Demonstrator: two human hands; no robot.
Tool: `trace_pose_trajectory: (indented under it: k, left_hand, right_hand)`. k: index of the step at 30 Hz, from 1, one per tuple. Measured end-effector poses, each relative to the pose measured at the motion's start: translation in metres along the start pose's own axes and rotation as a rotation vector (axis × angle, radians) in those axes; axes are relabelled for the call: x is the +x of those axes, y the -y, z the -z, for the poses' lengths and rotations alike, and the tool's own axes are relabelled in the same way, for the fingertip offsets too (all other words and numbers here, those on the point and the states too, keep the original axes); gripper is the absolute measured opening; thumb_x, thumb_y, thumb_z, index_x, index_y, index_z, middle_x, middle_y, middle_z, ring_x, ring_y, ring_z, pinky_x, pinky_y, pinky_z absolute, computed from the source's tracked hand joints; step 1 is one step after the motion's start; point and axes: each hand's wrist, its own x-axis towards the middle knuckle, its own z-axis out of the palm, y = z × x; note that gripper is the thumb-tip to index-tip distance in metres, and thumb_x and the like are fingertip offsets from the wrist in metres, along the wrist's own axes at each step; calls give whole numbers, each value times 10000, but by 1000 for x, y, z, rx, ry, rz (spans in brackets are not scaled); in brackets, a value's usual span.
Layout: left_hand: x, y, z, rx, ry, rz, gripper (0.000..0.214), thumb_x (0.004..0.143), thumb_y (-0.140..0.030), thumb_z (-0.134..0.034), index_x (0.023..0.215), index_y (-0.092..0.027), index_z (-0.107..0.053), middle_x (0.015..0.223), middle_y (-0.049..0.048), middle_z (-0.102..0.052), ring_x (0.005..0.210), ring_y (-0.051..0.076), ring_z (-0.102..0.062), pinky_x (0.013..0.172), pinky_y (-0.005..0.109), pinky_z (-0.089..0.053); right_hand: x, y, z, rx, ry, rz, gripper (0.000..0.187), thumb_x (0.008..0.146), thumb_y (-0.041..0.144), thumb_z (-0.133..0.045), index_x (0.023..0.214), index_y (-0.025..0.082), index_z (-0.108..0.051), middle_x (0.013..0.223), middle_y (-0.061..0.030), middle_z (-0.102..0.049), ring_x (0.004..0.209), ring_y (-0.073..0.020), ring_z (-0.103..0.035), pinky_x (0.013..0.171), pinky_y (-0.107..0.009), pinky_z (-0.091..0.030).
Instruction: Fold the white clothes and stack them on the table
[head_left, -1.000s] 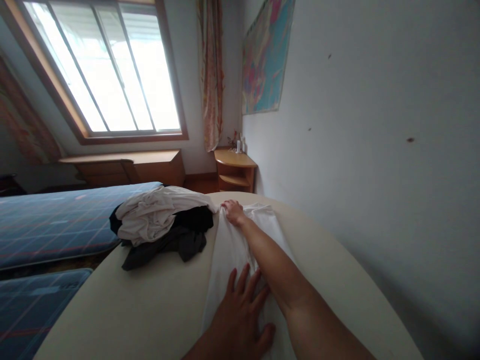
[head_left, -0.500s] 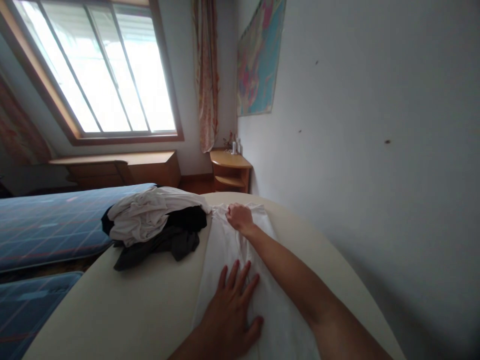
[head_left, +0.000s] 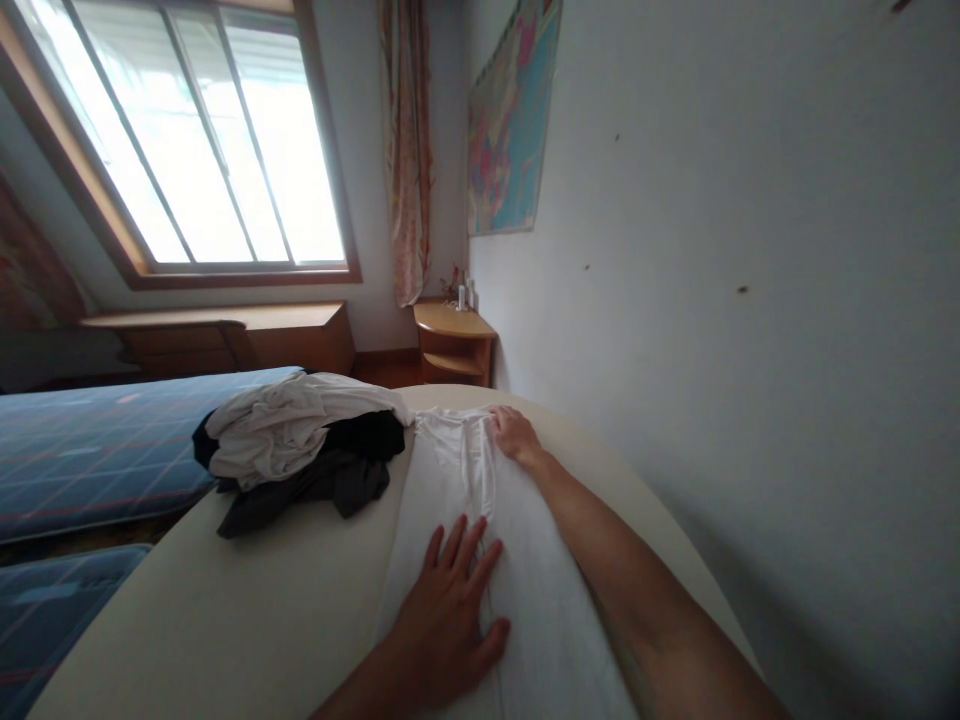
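A white garment (head_left: 517,590) lies spread lengthwise on the cream mattress (head_left: 247,620). My left hand (head_left: 450,610) rests flat on its near part, fingers stretched out and slightly apart. My right hand (head_left: 514,435) reaches to the garment's far end near the right edge; its fingers are curled down onto the cloth. A narrow fold runs down the cloth between the two hands.
A heap of white, black and grey clothes (head_left: 300,450) sits at the mattress's far left. Blue plaid bedding (head_left: 97,450) lies to the left. A white wall (head_left: 750,350) runs close along the right. A wooden corner shelf (head_left: 454,340) and a low cabinet (head_left: 225,335) stand under the window.
My right hand has moved from the garment's far left corner across to its far right side, and the cloth now lies flatter and wider. My left hand stays pressed on the near part.
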Motion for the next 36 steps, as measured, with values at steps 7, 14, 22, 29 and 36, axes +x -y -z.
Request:
trace_pose_trajectory:
  k: [7,14,22,29,36]
  left_hand:
    - [0,-1,1,0,9,-3,759,896,-500,-527,1568,-277,-255,1664,56,-60,1521,334,-13,1226,582,-38]
    - [0,-4,7,-5,27,5,754,901,-500,-514,1568,-260,-259,1664,63,-68,1522,333,-10,1226,580,-48]
    - [1,0,2,24,4,-13,744,917,-507,-497,1573,-267,-241,1666,54,-59,1524,325,-2,1228,570,-39]
    - [1,-2,2,56,-2,-14,745,914,-507,-507,1568,-252,-257,1664,69,-97,1525,319,-16,1228,558,-42]
    - [8,19,8,38,-119,13,534,968,-320,-411,1491,-214,-390,1613,72,-307,1512,226,-189,1237,480,-169]
  right_hand:
    - [9,-30,0,-33,3,-159,455,1020,292,-287,1316,178,-614,1356,-139,-604,1296,-259,-491,1118,-421,-298]
    - [9,-31,-2,-26,49,-107,520,1006,264,-312,1506,149,-393,1575,-102,-367,1453,-197,-295,1193,-387,-145]
    - [-44,12,12,-25,-20,-6,439,990,302,-359,1324,161,-608,1488,-117,-469,1332,-251,-425,1125,-349,-308]
    - [-118,36,-2,-10,140,108,616,1006,505,-298,1518,179,-401,1591,-107,-332,1477,-280,-252,1198,-432,-183]
    - [-113,32,-3,-5,176,81,676,997,582,-240,1564,220,-300,1645,-51,-178,1520,-276,-100,1214,-477,-81]
